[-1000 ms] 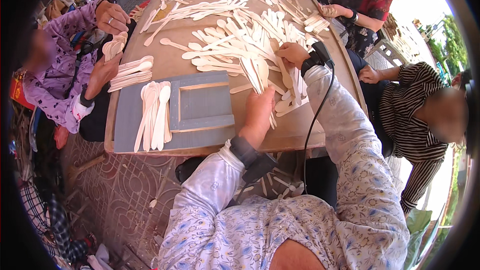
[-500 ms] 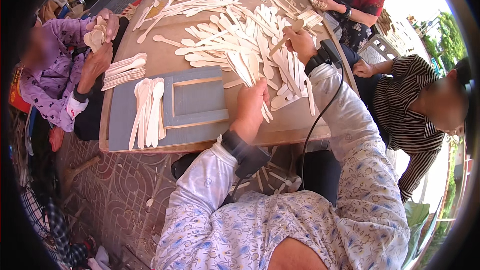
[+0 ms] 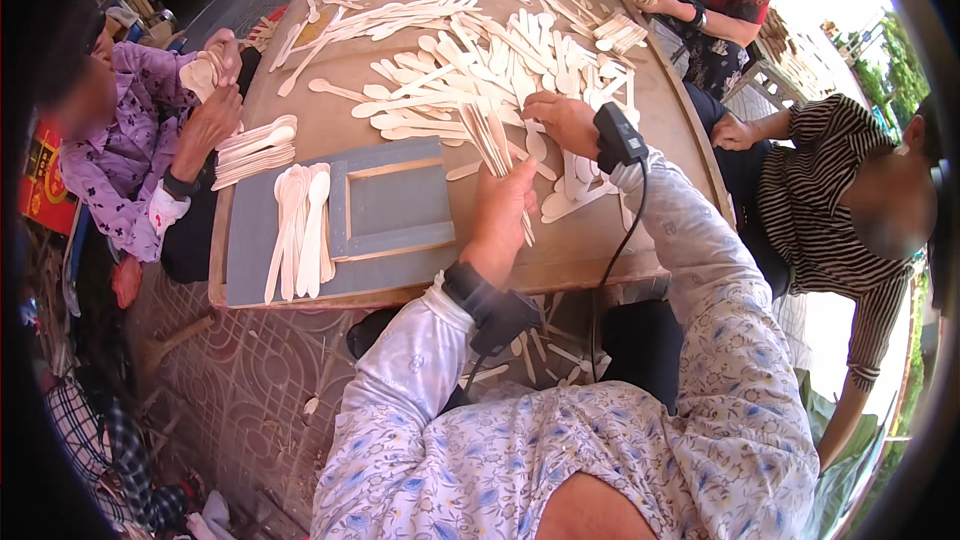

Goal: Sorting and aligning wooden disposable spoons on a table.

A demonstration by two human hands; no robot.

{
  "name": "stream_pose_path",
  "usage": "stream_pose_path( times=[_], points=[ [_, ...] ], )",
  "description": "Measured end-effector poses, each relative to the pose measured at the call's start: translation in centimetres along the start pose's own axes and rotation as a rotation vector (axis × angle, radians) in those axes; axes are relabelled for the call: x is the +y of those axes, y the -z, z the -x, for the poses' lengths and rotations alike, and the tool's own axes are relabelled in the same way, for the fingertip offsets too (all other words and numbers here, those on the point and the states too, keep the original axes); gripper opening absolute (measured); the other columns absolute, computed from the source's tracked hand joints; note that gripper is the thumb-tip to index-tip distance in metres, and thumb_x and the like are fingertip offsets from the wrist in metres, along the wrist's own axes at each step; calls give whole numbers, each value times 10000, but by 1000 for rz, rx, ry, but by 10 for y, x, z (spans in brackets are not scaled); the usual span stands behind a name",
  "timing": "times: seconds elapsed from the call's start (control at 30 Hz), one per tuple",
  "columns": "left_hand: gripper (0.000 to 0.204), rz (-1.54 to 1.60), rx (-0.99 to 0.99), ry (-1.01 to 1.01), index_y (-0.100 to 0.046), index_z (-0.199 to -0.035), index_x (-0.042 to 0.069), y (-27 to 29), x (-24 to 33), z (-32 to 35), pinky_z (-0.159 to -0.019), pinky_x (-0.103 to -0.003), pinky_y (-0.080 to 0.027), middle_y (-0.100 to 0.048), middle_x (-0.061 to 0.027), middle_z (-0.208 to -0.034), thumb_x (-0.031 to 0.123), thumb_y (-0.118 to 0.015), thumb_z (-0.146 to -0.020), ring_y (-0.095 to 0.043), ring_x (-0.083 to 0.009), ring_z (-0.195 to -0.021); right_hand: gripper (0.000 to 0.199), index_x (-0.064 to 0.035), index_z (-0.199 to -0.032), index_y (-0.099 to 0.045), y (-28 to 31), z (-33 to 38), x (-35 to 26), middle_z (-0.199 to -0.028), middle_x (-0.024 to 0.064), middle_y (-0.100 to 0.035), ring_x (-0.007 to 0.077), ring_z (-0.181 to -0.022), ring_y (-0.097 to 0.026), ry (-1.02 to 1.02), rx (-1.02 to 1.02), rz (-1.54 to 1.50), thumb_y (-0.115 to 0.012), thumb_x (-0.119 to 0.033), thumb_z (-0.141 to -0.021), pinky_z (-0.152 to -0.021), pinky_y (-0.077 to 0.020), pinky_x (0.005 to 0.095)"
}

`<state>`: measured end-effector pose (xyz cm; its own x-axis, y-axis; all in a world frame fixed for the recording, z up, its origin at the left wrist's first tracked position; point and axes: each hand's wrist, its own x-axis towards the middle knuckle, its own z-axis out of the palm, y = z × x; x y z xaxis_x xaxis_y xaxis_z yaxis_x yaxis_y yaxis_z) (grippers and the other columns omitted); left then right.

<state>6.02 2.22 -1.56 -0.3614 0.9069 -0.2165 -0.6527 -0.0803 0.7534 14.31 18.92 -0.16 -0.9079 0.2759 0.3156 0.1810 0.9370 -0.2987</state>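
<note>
My left hand (image 3: 503, 212) grips a fanned bundle of pale wooden spoons (image 3: 493, 137) above the table's near edge. Beside it, my right hand (image 3: 562, 121) rests on the big loose heap of wooden spoons (image 3: 480, 50), fingers curled on a spoon at the top of the bundle. A black device with a cable is strapped to each wrist. Left of my hands lies a grey board with a wooden frame (image 3: 390, 212), and a neat row of spoons (image 3: 298, 228) lies on its left part.
The round wooden table (image 3: 330, 130) holds another small stack of spoons (image 3: 252, 152) at its left edge. A person in purple sits at the left holding spoons (image 3: 200, 75). Two more people sit at the right. Patterned floor lies below.
My left hand has lifted the spoon bundle a little toward the heap. My right hand slid left across the heap to meet the bundle. The person in purple raised their hands with spoons.
</note>
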Motion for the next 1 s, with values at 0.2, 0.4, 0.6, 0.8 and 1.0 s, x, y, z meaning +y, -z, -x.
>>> stream_pose_path(
  times=[0.2, 0.4, 0.6, 0.8, 1.0],
  points=[
    [108, 69, 19, 71, -486, -834, 106, 10, -5, 5, -403, -245, -269, -369, 33, -550, 118, -588, -804, -318, -86, -418, 265, -85, -991, -540, 11, -21, 16, -961, 78, -526, 263, -902, -533, 217, -312, 354, -539, -68, -727, -787, -444, 347],
    [93, 30, 77, 11, -499, -860, 80, 4, 4, 6, -413, -216, -299, -424, 30, -575, 133, -564, -820, -358, -63, -450, 162, -58, -864, -537, 18, -26, 26, -853, 82, -526, 262, -852, -532, 186, 7, 328, -565, -48, -704, -725, -451, 344],
    [107, -66, 109, -91, -545, -896, 102, -2, 2, 0, -505, -201, -352, -528, 25, -748, 160, -582, -814, -451, -55, -658, 76, -36, -836, -544, 31, -13, -17, -726, 18, -543, 169, -653, -540, -182, 218, -167, -565, -84, -782, -583, -438, 271],
    [76, -70, -119, -29, -566, -843, 66, 9, -7, -2, -497, -214, -345, -515, 15, -673, 123, -582, -795, -441, -68, -584, 200, -17, -824, -572, 15, 24, -67, -670, -14, -531, 61, -556, -498, -664, 36, -839, -556, -216, -841, -506, -401, 183],
    [64, -89, -109, 158, -530, -783, 21, 4, -8, 10, -448, -242, -378, -509, -26, -608, 76, -559, -766, -463, -116, -489, 290, 11, -786, -580, -1, 50, -47, -737, 175, -606, 333, -699, -596, -592, 63, 120, -587, -277, -756, -612, -468, 367]
  ],
)
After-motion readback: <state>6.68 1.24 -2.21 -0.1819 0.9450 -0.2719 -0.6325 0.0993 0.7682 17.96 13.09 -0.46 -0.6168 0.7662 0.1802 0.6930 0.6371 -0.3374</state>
